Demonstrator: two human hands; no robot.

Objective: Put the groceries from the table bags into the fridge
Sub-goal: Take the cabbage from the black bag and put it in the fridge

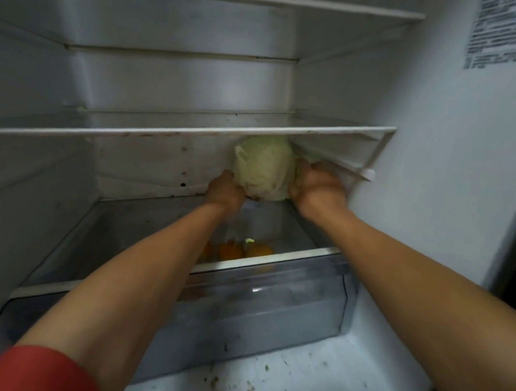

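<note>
A pale green cabbage (264,167) is held inside the fridge, just under a glass shelf (161,135) and above the shelf that covers the drawer. My left hand (225,190) cups its lower left side. My right hand (316,187) grips its right side, close to the fridge's right wall. Both arms reach in over the clear crisper drawer (270,305). Whether the cabbage rests on the shelf below or hangs in my hands, I cannot tell.
Orange fruits (244,251) and a scrap of green leaf lie under the glass cover of the drawer. The upper shelves (182,55) hold nothing I can see. The fridge floor (310,385) in front is speckled with dark crumbs. A printed label (515,34) is on the right wall.
</note>
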